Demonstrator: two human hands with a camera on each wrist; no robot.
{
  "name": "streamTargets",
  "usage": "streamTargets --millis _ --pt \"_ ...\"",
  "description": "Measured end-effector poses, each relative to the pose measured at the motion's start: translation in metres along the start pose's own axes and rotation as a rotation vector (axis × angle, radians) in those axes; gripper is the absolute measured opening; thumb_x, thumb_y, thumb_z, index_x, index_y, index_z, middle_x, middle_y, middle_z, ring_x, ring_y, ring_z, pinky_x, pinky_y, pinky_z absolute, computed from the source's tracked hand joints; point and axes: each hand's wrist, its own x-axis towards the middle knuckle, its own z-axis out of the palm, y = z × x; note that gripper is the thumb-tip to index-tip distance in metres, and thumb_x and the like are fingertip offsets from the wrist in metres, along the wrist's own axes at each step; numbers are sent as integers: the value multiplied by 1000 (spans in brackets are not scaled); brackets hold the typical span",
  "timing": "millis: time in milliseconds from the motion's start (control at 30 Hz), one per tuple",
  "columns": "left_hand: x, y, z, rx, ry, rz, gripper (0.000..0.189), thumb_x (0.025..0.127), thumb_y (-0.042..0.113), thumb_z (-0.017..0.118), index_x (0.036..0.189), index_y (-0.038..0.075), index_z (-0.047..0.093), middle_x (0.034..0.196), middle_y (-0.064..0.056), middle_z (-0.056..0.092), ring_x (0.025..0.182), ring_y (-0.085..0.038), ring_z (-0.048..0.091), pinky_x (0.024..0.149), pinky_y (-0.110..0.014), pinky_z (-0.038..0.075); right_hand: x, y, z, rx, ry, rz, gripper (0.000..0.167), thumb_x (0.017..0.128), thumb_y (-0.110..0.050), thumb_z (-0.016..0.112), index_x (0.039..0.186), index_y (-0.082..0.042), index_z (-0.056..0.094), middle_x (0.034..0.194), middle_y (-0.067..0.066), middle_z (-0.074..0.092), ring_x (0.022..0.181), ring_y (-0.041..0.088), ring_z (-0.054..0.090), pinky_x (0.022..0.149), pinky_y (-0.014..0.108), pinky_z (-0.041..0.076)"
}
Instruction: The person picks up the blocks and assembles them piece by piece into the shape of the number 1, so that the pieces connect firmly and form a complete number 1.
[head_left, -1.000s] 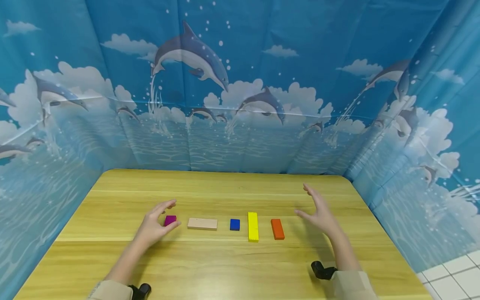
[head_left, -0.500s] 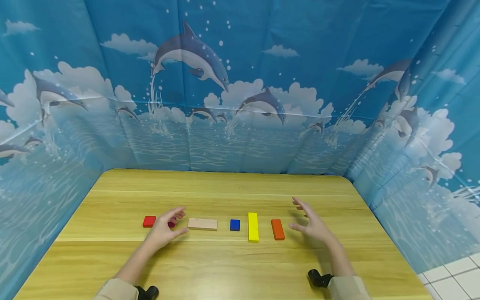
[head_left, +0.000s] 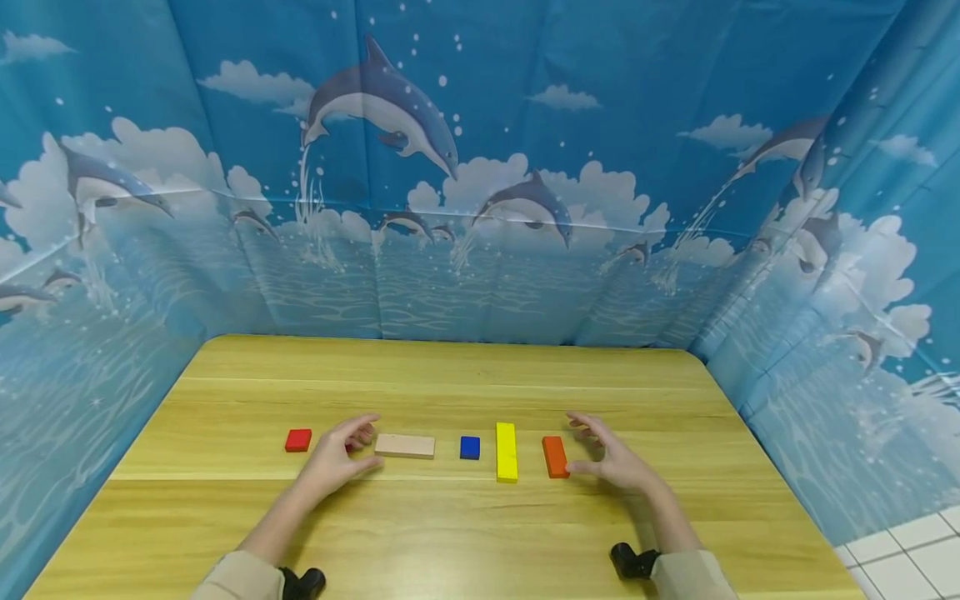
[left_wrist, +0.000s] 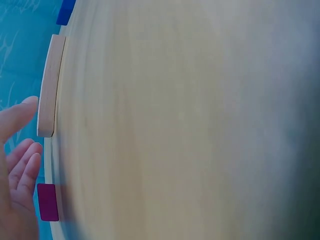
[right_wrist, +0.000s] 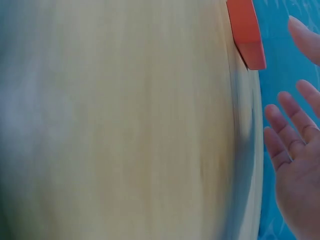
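My left hand [head_left: 333, 458] reaches over the table just left of a plain wooden block [head_left: 405, 446], thumb and fingers apart around its near end and nothing in its grasp. A purple block [left_wrist: 48, 202] shows beside that palm in the left wrist view; in the head view the hand hides it. To the right, my right hand [head_left: 618, 464] hovers with fingers spread and bent a little, its thumb tip at the edge of an orange block [head_left: 555, 457]. Between the hands lie a small blue block [head_left: 469, 447] and a long yellow block [head_left: 506, 452].
A small red block [head_left: 297, 440] lies left of the left hand, in a rough row with the others. The wooden table [head_left: 450, 533] ends at a blue dolphin-print curtain [head_left: 465, 283] at the back and sides.
The left hand has moved right, from around the purple block to the plain block, uncovering the red block. My right hand has moved left and nearer, up to the orange block. The blocks stay put.
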Motion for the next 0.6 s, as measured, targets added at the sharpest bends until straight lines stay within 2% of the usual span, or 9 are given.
streamTargets --millis 200,433,600 --pt "2 -2 2 4 -17 -21 62 67 8 80 122 1 54 97 -4 59 83 -15 55 72 -25 48 1 4 3 24 -34 35 77 77 -23 73 140 -7 31 131 15 39 111 29 40 90 46 34" --pt "4 -2 5 30 -30 -40 59 66 6 80 120 -1 55 93 -4 58 80 -14 54 71 -24 48 2 9 6 82 -85 42 77 77 -21 74 139 -7 32 133 15 38 112 28 37 92 41 32" --pt "5 -1 6 43 -38 -48 54 67 4 79 116 -2 57 90 -3 57 78 -15 52 68 -25 47 3 11 8 67 -106 23 74 77 -21 74 137 -7 35 133 16 39 114 30 36 93 40 32"
